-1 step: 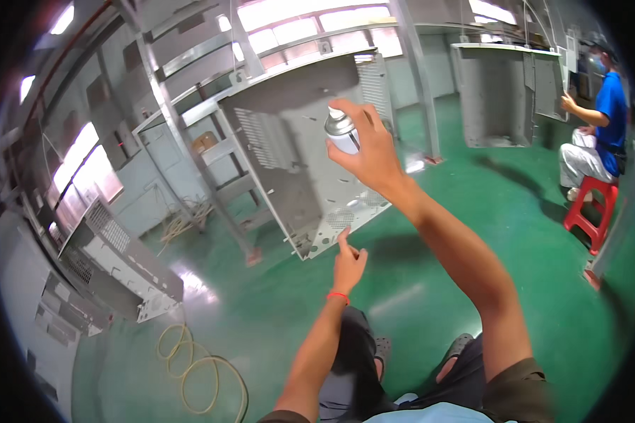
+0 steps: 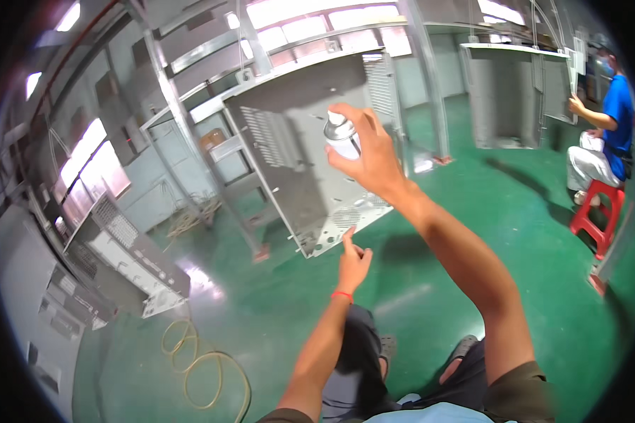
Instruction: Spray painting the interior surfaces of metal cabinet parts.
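**Right hand (image 2: 374, 154) grips a spray can (image 2: 344, 146) in front of a grey metal housing (image 2: 319, 185)**

The spray can, silver at the shoulder and white below, sits just past 12 o'clock from the centre of the view, leaning slightly. The right hand wraps around it, thumb on the near side and index finger bent over the white nozzle. Behind it stands the tilted housing, at 12 o'clock, with louvred slots on two sides and a perforated flange along its lower edge.

The left hand (image 2: 355, 266), at 5 o'clock, points its index finger up toward that flange, its other fingers curled in; one cannot tell whether the fingertip touches the metal or whether the curled fingers hold something. A red band (image 2: 343, 295) circles the left wrist.

At 2 o'clock another grey housing (image 2: 508, 92) hangs, and beside it a co-worker in a blue shirt (image 2: 617, 106) sits on a red stool (image 2: 597, 211), one hand raised to its edge. Between 8 and 9 o'clock a third housing (image 2: 164, 271) leans on the green floor (image 2: 430, 303). A pale yellow hose (image 2: 244, 377) lies in loops at 7 o'clock.
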`<state>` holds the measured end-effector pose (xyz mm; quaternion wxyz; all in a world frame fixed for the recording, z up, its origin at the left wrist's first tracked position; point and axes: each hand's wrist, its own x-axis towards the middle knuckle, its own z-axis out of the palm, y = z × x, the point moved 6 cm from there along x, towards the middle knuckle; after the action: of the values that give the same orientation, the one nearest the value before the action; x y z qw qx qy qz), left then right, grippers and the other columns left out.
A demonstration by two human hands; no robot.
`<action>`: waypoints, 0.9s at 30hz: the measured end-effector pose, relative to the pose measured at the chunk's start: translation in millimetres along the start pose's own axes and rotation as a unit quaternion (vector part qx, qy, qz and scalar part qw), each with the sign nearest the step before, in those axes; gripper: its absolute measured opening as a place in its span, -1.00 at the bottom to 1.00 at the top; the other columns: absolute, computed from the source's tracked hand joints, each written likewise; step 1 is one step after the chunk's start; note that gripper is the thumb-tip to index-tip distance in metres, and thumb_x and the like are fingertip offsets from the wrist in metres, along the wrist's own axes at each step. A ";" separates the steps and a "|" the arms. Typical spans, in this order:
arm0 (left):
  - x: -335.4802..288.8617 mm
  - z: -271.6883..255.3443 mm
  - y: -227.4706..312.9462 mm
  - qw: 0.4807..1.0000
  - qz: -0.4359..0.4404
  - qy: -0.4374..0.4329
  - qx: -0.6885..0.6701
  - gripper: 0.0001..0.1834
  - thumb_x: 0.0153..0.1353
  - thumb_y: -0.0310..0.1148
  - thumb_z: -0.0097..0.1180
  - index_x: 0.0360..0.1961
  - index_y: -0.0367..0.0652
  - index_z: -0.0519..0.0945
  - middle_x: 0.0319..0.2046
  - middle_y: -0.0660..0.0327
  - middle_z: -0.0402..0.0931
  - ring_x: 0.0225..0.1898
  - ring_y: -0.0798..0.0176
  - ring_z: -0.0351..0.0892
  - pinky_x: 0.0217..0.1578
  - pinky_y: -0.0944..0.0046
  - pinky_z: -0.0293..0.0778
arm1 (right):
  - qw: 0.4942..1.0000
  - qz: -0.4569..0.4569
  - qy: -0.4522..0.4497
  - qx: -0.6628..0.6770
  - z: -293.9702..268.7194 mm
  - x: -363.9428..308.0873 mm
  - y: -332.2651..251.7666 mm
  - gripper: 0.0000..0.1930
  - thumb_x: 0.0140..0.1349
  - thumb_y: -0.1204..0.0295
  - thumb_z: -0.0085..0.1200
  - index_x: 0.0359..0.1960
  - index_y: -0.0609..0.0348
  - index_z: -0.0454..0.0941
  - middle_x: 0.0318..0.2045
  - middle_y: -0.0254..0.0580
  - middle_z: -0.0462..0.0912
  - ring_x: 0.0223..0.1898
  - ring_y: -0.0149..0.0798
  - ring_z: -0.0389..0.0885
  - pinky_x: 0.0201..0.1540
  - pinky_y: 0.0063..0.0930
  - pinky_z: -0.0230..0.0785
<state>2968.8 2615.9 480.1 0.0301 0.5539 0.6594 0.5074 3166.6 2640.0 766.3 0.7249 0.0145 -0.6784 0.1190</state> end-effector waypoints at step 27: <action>-8.0 -58.5 -29.7 0.994 -0.016 0.044 -0.099 -0.35 0.39 -0.54 0.12 0.39 -0.01 0.11 -0.38 0.11 0.60 -0.44 0.24 0.68 -0.37 0.23 0.59 | 0.971 0.020 -0.089 0.221 108.5 1.5 -85.1 -0.30 0.20 0.44 0.42 0.37 -0.19 0.40 0.05 -0.11 0.53 -0.03 0.03 0.70 0.00 -0.15 0.64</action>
<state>2915.9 2576.4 483.3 0.0644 0.5147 0.6155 0.5934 3076.7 2537.8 788.2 0.6377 0.1719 -0.6972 0.2787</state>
